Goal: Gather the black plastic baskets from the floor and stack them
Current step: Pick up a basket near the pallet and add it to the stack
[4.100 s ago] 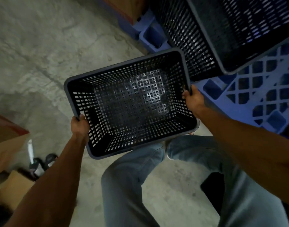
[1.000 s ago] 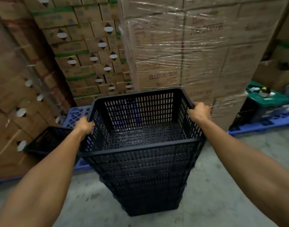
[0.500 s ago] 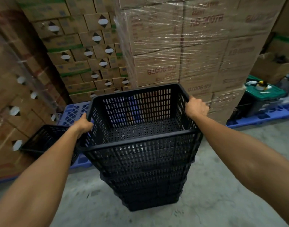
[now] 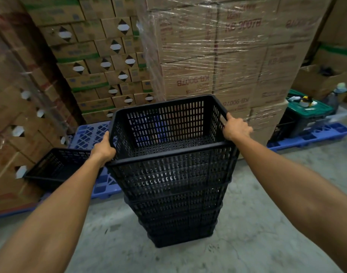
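Observation:
A stack of several nested black plastic baskets (image 4: 176, 196) stands on the concrete floor in front of me. The top basket (image 4: 168, 123) sits in the stack with its rim highest. My left hand (image 4: 103, 148) grips the top basket's left rim, fingers curled over the edge. My right hand (image 4: 235, 128) grips the right rim near the far corner. Another single black basket (image 4: 56, 166) lies at the left, on the edge of a blue pallet.
A blue plastic pallet (image 4: 90, 134) lies behind the stack at the left. Shrink-wrapped cardboard boxes (image 4: 218, 56) rise right behind the stack. A green-lidded crate (image 4: 306, 115) stands on another blue pallet at the right. Bare concrete floor (image 4: 267, 223) surrounds the stack's base.
Four seconds ago I held one basket over my knees; now it tops the stack. Over the last second the view shifted slightly; both hands kept hold of the rim.

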